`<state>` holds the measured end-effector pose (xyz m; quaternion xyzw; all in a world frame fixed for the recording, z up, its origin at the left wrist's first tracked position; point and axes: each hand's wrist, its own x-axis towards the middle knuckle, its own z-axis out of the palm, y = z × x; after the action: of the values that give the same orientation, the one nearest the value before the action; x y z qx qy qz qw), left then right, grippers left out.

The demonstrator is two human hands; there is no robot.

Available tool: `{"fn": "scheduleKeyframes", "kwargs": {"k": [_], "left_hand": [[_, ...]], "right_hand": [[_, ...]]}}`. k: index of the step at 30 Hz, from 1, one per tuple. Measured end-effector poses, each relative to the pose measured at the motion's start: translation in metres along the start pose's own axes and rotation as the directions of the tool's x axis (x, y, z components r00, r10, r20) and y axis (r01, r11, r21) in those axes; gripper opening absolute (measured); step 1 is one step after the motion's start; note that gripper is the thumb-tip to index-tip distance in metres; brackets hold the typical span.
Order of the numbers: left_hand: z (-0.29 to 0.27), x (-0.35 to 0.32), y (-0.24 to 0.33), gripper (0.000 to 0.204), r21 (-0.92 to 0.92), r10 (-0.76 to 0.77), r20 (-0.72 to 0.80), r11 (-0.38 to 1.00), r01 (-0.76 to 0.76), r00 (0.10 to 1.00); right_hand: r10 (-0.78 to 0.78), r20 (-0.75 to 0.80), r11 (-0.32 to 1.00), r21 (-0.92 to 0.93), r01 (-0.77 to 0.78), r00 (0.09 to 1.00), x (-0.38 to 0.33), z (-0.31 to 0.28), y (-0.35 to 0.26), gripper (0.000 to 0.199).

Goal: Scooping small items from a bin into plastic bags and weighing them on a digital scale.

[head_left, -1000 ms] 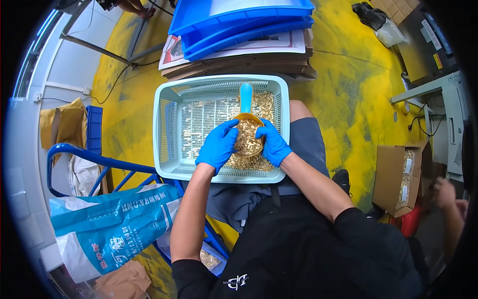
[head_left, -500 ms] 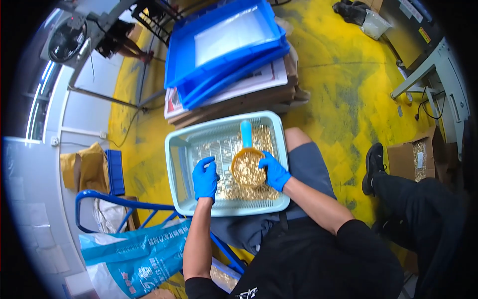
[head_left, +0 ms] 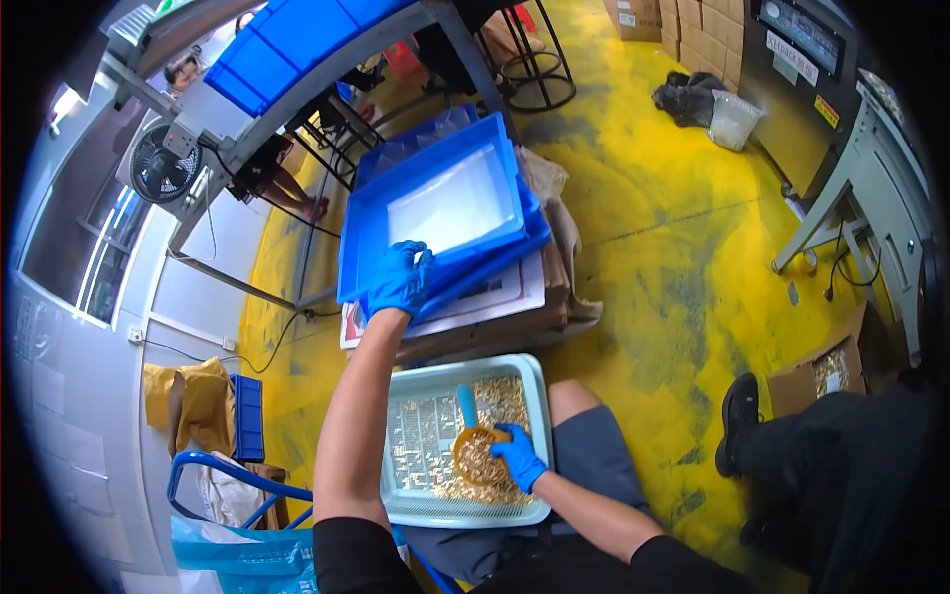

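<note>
On my lap rests a pale green plastic basket point(head_left: 536, 396) with small beige flakes point(head_left: 503, 396) spread across its slatted bottom. My right hand point(head_left: 518, 457), in a blue glove, grips the rim of a round yellow scoop point(head_left: 479, 456) with a light blue handle; flakes fill the scoop. My left hand point(head_left: 400, 278), also gloved in blue, is stretched forward over the near edge of a blue tray point(head_left: 371, 228). Its fingers are curled together, and what they hold, if anything, is too small to make out. Beyond them a clear plastic sheet or bag point(head_left: 450, 203) lies in the tray.
Blue trays sit on stacked cardboard point(head_left: 475, 332). A metal-framed table point(head_left: 386, 45) stands behind, beside a fan point(head_left: 166, 163). At right are a grey machine stand point(head_left: 871, 168), an open carton point(head_left: 807, 384) and another person's shoe point(head_left: 737, 421). A blue cart rail point(head_left: 237, 465) lies at left.
My left hand has left the basket and reached forward to the blue tray. The right hand still holds the scoop inside the basket. The view has tipped upward.
</note>
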<state>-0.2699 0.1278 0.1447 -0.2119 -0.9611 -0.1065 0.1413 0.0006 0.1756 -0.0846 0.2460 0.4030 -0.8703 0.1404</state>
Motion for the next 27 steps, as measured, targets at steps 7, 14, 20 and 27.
{"fn": "scheduleKeyframes", "kwargs": {"k": [7, 14, 20, 27], "left_hand": [[0.051, 0.074, 0.010, 0.108, 0.093, -0.525, 0.507, 0.822, 0.562, 0.684], [0.048, 0.082, 0.011, 0.042, 0.055, -0.457, 0.316, 0.884, 0.465, 0.832], [0.060, 0.078, -0.014, 0.039, -0.085, -0.271, 0.284, 0.948, 0.306, 0.920], [-0.004, 0.029, -0.059, 0.016, -0.432, -0.346, -0.257, 0.877, 0.213, 0.902]], "right_hand": [[0.033, -0.004, 0.998, 0.047, -0.033, 0.999, 0.009, -0.005, 0.021, 0.056], [0.037, -0.002, 0.999, 0.004, -0.037, 0.999, 0.013, -0.003, 0.010, 0.057], [0.031, 0.007, 0.999, 0.033, -0.031, 0.999, 0.016, -0.011, 0.012, 0.058], [0.053, 0.022, 0.999, -0.010, -0.053, 0.998, -0.004, -0.004, 0.006, 0.056]]}}
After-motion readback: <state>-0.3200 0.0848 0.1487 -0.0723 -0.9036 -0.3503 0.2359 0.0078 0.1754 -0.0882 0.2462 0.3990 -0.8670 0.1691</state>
